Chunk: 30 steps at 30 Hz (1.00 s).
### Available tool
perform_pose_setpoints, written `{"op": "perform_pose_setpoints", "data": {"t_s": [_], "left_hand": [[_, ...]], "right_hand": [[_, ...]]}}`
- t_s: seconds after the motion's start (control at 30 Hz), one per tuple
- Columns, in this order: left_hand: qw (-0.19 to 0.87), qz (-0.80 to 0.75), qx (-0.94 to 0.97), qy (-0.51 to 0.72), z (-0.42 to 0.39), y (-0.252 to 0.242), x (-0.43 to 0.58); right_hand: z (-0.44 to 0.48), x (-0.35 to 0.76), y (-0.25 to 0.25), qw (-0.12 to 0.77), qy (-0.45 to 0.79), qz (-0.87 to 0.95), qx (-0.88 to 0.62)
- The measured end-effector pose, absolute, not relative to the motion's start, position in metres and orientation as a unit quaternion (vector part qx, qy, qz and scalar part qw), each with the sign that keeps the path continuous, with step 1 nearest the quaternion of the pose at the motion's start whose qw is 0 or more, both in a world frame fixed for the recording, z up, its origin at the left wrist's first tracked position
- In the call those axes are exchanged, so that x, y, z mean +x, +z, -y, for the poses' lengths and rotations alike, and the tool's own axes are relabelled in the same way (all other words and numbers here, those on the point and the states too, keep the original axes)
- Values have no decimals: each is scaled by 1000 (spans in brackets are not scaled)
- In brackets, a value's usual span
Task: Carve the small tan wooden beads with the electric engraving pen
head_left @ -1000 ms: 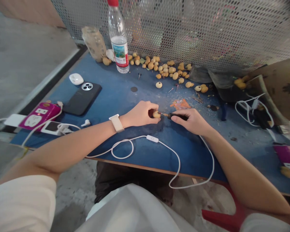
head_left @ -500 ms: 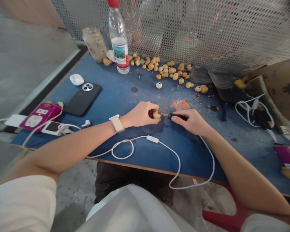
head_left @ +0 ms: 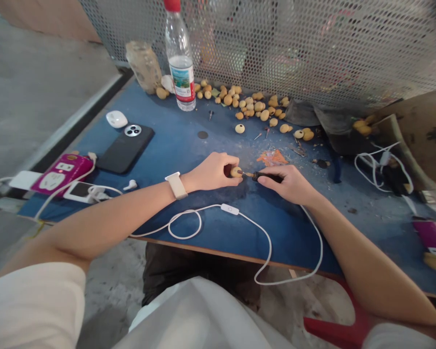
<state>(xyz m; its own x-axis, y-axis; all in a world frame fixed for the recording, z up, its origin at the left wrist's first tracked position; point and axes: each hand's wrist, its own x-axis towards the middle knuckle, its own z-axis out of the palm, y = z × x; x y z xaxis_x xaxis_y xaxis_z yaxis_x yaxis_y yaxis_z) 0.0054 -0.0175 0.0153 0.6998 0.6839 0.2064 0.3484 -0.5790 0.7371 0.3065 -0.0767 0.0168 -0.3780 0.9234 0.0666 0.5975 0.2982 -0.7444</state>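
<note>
My left hand (head_left: 218, 172), a pale watch strap on its wrist, pinches a small tan gourd (head_left: 235, 172) between thumb and fingers above the blue table (head_left: 181, 145). My right hand (head_left: 290, 183) is closed around a black-handled electric pen tool (head_left: 258, 176). Its thin metal tip points left and reaches the gourd's right side; whether it is inside cannot be made out. From under the right hand runs a white cord (head_left: 320, 242) with an inline switch (head_left: 229, 209). Orange shavings (head_left: 272, 157) lie just beyond the tool.
Several small gourds (head_left: 264, 115) lie along the perforated metal screen (head_left: 276, 43). A water bottle (head_left: 181, 72) stands at the back left. A phone (head_left: 126, 150), a pink power strip (head_left: 63, 173) and an earbud (head_left: 130, 185) are at left. Cardboard (head_left: 414, 131) and tangled cable (head_left: 366, 167) sit at right.
The gourd has turned slightly in my left fingers, and the dark spot at its right end looks different. Both hands stay in nearly the same place.
</note>
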Motion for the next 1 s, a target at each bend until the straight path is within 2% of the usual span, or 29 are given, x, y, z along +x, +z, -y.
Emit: {"op": "perform_pose_setpoints", "data": {"t_s": [0.37, 0.6, 1.0], "left_hand": [[343, -306, 855, 239, 18, 16, 6], [311, -312, 842, 312, 19, 14, 7], [276, -229, 892, 275, 23, 14, 3]], "right_hand": [[77, 307, 16, 261, 307, 775, -487], [77, 304, 21, 298, 306, 751, -504], [81, 292, 21, 458, 461, 576, -496]]}}
